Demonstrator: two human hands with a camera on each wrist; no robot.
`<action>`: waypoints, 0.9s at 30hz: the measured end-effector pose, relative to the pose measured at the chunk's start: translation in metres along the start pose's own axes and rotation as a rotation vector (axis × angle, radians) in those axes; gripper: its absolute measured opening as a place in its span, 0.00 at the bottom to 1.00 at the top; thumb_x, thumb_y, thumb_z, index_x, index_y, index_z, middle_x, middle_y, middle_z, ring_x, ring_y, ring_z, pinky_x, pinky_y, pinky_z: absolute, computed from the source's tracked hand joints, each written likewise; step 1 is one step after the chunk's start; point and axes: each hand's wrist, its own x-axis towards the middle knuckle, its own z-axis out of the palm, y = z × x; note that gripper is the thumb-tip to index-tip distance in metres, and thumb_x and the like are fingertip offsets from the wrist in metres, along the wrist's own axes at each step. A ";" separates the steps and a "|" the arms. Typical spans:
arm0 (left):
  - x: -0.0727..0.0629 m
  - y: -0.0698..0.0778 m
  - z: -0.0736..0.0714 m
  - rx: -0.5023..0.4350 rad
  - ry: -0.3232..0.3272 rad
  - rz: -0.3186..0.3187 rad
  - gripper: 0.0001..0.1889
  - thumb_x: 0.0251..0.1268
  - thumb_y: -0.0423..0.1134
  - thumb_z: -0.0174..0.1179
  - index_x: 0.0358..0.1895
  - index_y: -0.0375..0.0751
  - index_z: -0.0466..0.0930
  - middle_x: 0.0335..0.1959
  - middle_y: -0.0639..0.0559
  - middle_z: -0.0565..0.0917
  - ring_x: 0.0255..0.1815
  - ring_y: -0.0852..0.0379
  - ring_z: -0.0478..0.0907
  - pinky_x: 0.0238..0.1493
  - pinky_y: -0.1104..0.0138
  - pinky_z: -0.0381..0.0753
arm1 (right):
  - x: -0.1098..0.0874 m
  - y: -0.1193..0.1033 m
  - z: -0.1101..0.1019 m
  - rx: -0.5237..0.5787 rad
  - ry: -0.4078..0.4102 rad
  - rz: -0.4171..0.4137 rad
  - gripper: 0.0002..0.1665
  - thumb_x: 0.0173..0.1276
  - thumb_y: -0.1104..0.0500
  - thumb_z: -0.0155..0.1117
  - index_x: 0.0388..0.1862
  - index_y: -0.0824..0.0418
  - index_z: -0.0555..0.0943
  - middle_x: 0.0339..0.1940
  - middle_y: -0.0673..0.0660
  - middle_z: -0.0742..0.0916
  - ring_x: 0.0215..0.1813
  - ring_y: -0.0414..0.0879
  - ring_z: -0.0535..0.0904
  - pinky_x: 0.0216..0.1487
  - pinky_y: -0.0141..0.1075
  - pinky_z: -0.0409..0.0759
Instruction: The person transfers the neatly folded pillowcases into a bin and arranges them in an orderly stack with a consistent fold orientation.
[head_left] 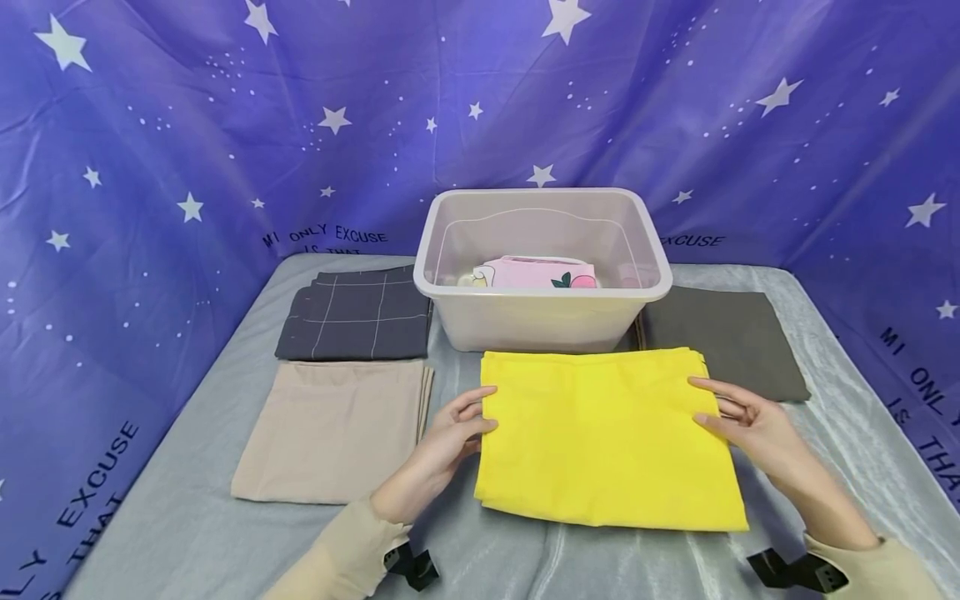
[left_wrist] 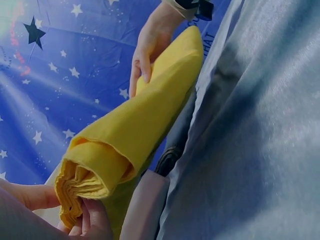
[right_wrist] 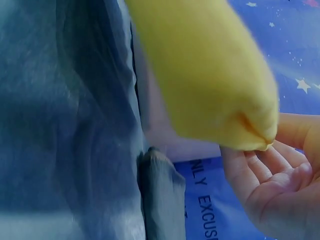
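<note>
A folded yellow cloth (head_left: 600, 442) is held up above the bed-like surface, in front of the plastic bin. My left hand (head_left: 452, 429) pinches its left edge, thumb on the near face. At the opposite edge my right hand (head_left: 750, 417) grips it between thumb and fingers. In the left wrist view the yellow cloth (left_wrist: 125, 125) shows many stacked layers at the end that the left hand (left_wrist: 92, 220) holds. The right wrist view has the right hand (right_wrist: 280, 180) pinching a corner of the yellow cloth (right_wrist: 215, 80).
Behind the cloth stands a translucent bin (head_left: 536, 321) with a pink printed item (head_left: 536, 272) inside. Left of it lie a dark checked folded cloth (head_left: 356, 315) and a beige folded cloth (head_left: 330, 429). A dark grey-green folded cloth (head_left: 723, 342) lies to the right. Starry blue curtains (head_left: 225, 125) surround the surface.
</note>
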 end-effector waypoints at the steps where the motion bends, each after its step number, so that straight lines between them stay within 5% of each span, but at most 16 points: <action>1: 0.000 0.000 -0.002 0.001 0.003 0.004 0.25 0.55 0.29 0.55 0.60 0.41 0.65 0.39 0.51 0.77 0.34 0.60 0.73 0.34 0.68 0.71 | 0.000 -0.003 0.001 0.006 -0.004 -0.009 0.27 0.63 0.57 0.57 0.62 0.54 0.66 0.16 0.48 0.53 0.20 0.40 0.54 0.23 0.35 0.60; 5: -0.002 -0.001 -0.008 0.002 0.025 0.011 0.25 0.55 0.31 0.56 0.59 0.41 0.66 0.37 0.52 0.78 0.33 0.60 0.74 0.34 0.68 0.72 | 0.000 -0.011 0.005 0.000 -0.019 -0.002 0.29 0.62 0.55 0.57 0.63 0.55 0.65 0.16 0.47 0.55 0.24 0.39 0.58 0.26 0.31 0.62; 8: -0.003 0.000 -0.012 0.010 0.041 0.012 0.25 0.55 0.31 0.56 0.59 0.41 0.67 0.38 0.52 0.79 0.33 0.60 0.74 0.34 0.68 0.72 | 0.000 -0.015 0.007 -0.004 -0.021 0.014 0.30 0.62 0.54 0.58 0.63 0.55 0.65 0.15 0.42 0.69 0.33 0.32 0.66 0.30 0.27 0.67; 18: -0.010 0.011 -0.022 0.018 0.054 0.022 0.25 0.54 0.30 0.56 0.59 0.42 0.67 0.46 0.48 0.76 0.36 0.58 0.73 0.38 0.65 0.71 | 0.002 -0.026 0.010 0.109 -0.024 -0.036 0.28 0.62 0.58 0.58 0.62 0.56 0.66 0.16 0.50 0.54 0.18 0.42 0.52 0.21 0.38 0.57; 24: -0.014 0.018 -0.025 -0.011 0.064 0.034 0.25 0.54 0.27 0.56 0.59 0.41 0.67 0.47 0.45 0.76 0.39 0.57 0.75 0.39 0.66 0.74 | 0.003 -0.032 0.009 0.072 -0.025 -0.006 0.29 0.61 0.56 0.59 0.62 0.54 0.66 0.13 0.46 0.57 0.19 0.37 0.58 0.21 0.33 0.64; 27: -0.017 0.022 -0.026 -0.018 0.069 0.038 0.25 0.54 0.27 0.55 0.58 0.41 0.68 0.47 0.45 0.77 0.39 0.57 0.75 0.39 0.66 0.74 | 0.004 -0.032 0.008 0.086 -0.027 -0.005 0.29 0.61 0.56 0.59 0.62 0.54 0.67 0.12 0.41 0.67 0.23 0.33 0.67 0.25 0.30 0.70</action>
